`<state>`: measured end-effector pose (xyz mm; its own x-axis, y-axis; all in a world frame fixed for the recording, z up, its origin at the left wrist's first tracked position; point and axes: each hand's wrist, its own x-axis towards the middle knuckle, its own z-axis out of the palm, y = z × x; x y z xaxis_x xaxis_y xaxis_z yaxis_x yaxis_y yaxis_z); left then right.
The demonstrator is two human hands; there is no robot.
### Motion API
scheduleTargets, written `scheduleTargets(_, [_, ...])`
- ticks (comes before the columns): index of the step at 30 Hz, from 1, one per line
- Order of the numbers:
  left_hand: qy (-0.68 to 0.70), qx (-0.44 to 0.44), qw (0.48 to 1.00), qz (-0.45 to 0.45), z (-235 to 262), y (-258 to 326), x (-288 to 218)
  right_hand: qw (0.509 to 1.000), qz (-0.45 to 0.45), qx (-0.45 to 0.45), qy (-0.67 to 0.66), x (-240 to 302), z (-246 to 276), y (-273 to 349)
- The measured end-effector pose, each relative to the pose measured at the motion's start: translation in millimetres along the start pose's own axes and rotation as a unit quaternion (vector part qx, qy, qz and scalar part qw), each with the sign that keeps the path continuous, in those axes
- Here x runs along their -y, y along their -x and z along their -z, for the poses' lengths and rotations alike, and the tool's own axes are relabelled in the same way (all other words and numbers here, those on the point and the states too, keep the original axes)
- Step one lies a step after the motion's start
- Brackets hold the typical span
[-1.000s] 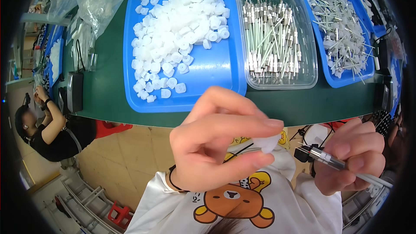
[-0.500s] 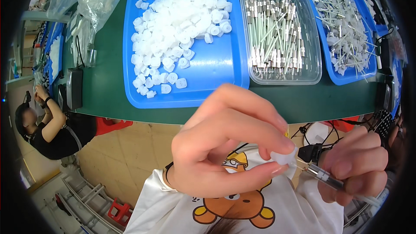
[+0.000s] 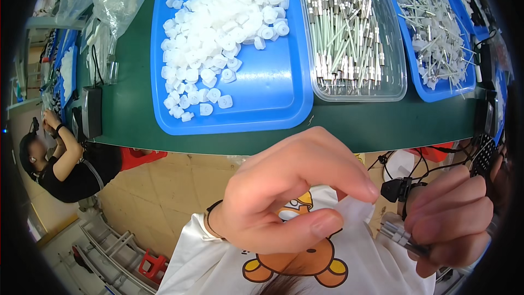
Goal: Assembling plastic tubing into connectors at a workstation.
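My left hand (image 3: 297,191) is raised in front of my shirt, its thumb and index finger apart. A whitish patch shows behind the index finger; I cannot tell whether it is a white plastic cap or the shirt. Close by on the right, my right hand (image 3: 450,218) is closed around slim metal-ended rods (image 3: 401,236), their ends pointing towards my left hand. How many rods it holds is unclear. Beyond the hands, loose white caps (image 3: 218,38) are heaped in a blue tray (image 3: 267,93). Similar metal-ended rods (image 3: 346,38) fill a clear plastic box (image 3: 360,97).
A second blue tray (image 3: 436,94) at the right holds rods with white caps on them. Plastic bags (image 3: 117,0) and a black box (image 3: 91,112) are at the left of the green table (image 3: 131,98). A person in black (image 3: 65,158) works at the far left.
My left thumb and index finger have parted from the white cap they pinched. My right hand has moved slightly, and the rods in it have turned.
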<state>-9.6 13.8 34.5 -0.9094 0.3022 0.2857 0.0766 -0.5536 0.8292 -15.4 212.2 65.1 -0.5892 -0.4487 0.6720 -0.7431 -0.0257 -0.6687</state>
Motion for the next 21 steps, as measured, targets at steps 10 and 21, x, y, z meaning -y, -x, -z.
scheduleTargets(10, [0.003,0.03,1.0,0.006,2.9,-0.7,0.1,0.999,-0.006,0.026,0.029,1.1,-0.5,-2.2])
scheduleTargets(21, [-0.024,0.027,0.999,-0.003,4.8,-0.5,5.1,0.996,-0.046,0.03,0.065,3.3,-5.0,-5.4])
